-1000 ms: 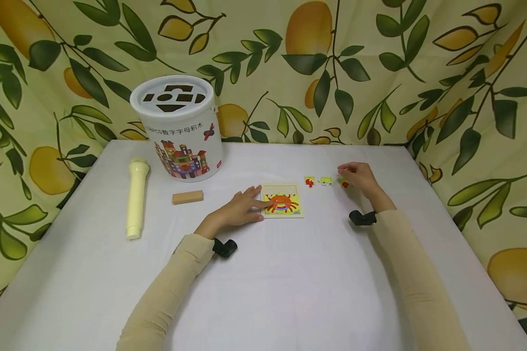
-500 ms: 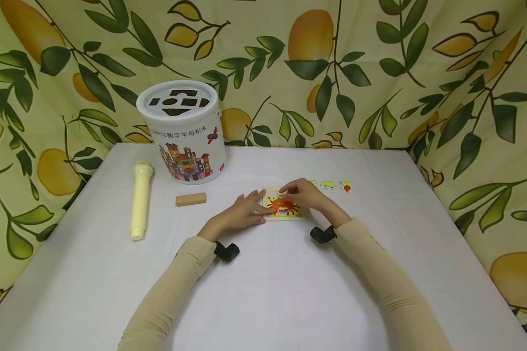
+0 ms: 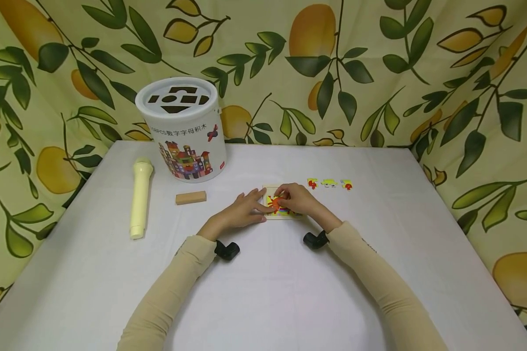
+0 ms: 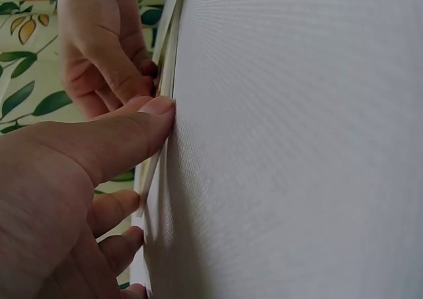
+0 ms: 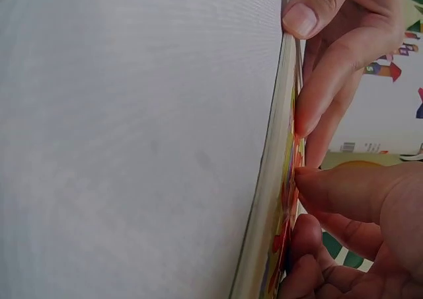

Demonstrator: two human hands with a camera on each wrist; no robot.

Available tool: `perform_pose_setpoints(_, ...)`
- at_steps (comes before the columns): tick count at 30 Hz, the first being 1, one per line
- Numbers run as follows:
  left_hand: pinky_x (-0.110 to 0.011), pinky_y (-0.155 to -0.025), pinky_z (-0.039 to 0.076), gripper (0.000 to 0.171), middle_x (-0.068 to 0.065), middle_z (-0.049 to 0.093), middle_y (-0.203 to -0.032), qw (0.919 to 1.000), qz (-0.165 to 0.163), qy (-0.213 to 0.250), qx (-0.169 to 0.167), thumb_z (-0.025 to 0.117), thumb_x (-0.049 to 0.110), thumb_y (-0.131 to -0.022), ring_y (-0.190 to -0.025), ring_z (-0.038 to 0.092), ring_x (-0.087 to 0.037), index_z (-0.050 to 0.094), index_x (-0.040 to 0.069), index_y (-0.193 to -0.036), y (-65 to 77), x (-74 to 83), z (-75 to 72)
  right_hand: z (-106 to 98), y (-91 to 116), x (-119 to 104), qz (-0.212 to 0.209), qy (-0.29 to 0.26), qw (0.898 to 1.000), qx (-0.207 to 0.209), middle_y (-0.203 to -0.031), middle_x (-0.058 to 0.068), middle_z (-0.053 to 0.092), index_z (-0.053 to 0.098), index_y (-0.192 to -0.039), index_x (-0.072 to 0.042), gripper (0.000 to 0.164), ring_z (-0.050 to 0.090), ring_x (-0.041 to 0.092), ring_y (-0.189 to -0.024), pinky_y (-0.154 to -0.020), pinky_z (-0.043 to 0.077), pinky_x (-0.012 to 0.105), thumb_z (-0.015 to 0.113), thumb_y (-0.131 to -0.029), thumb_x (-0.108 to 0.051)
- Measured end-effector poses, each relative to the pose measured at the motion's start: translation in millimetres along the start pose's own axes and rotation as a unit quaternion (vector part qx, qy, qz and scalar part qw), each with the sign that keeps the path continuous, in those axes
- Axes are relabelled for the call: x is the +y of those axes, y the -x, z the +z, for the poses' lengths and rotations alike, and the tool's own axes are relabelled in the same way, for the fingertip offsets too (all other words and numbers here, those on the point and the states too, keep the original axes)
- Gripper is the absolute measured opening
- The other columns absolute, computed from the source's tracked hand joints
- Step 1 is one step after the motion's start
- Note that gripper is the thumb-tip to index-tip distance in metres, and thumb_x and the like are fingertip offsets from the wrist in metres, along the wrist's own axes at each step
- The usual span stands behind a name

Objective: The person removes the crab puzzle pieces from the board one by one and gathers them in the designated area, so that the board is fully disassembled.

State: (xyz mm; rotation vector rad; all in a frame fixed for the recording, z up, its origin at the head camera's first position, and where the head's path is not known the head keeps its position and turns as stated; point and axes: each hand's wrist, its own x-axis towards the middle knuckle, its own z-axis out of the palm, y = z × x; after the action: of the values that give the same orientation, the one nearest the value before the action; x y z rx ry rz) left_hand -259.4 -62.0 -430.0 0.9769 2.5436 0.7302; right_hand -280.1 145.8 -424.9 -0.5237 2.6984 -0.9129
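Observation:
A crab jigsaw puzzle in a light wooden tray (image 3: 265, 217) lies on the white table. My left hand (image 3: 241, 210) is spread at its left side: the index finger reaches onto the picture, and the thumb sits at the near edge. Over the picture, my right hand (image 3: 296, 197) has thumb and fingertips drawn together low at the surface, pinching a puzzle piece that they mostly hide. The right wrist view shows the right thumb (image 5: 330, 186) right at the coloured surface (image 5: 285, 206). Three loose puzzle pieces (image 3: 329, 183) lie in a row to the right.
A white block bucket (image 3: 189, 131) with a holed lid stands back left. Beside it lie a pale yellow microphone-shaped stick (image 3: 139, 200) and a small wooden block (image 3: 191, 197). A fruit-patterned curtain (image 3: 254, 63) hangs behind the table.
My right hand has moved left from beside the loose pieces to over the puzzle, then lowered its fingertips towards the picture. The left hand has stayed at the tray.

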Motion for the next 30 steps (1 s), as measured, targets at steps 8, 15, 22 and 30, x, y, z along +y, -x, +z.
perform_pose_setpoints(8,-0.061,-0.110,0.004,0.036,-0.013,0.016,-0.154,1.0000,0.005,0.002,0.000,0.058,0.028,-0.090,-0.143,0.006,-0.033,0.058,0.023,-0.126,-0.5,-1.1,0.7,1,1,0,-0.009,0.009,1.000,0.000,-0.079,0.007,0.054,0.058,-0.106,-0.006,0.019,0.047,0.015,-0.064,-0.054,0.038,0.022,0.060,-0.087,-0.009)
perform_pose_setpoints(15,-0.062,-0.110,0.005,0.037,-0.014,0.015,-0.154,1.0000,0.003,-0.002,-0.002,0.058,0.028,-0.090,-0.143,0.006,-0.033,0.057,0.023,-0.126,-1.7,-0.8,1.0,2,2,4,-0.029,-0.028,0.999,0.026,-0.089,0.010,0.057,0.058,-0.101,-0.004,0.015,0.051,0.017,-0.074,-0.062,0.042,0.022,0.060,-0.087,-0.010)
perform_pose_setpoints(22,-0.062,-0.109,0.004,0.036,-0.014,0.016,-0.153,1.0000,0.003,0.008,-0.001,0.059,0.025,-0.089,-0.142,0.007,-0.035,0.058,0.022,-0.125,-0.7,2.3,-0.3,1,1,5,-0.019,-0.079,0.995,0.062,-0.082,0.008,0.062,0.064,-0.093,-0.005,0.008,0.051,0.014,-0.066,-0.059,0.042,0.022,0.060,-0.087,-0.009)
perform_pose_setpoints(30,-0.061,-0.110,0.002,0.037,-0.015,0.014,-0.154,0.9999,0.004,0.012,-0.007,0.057,0.024,-0.091,-0.142,0.006,-0.036,0.056,0.022,-0.127,0.1,1.5,-1.4,-17,3,13,0.048,-0.151,0.984,0.077,-0.087,0.009,0.062,0.065,-0.098,-0.004,0.014,0.052,0.017,-0.077,-0.065,0.043,0.022,0.061,-0.088,-0.013)
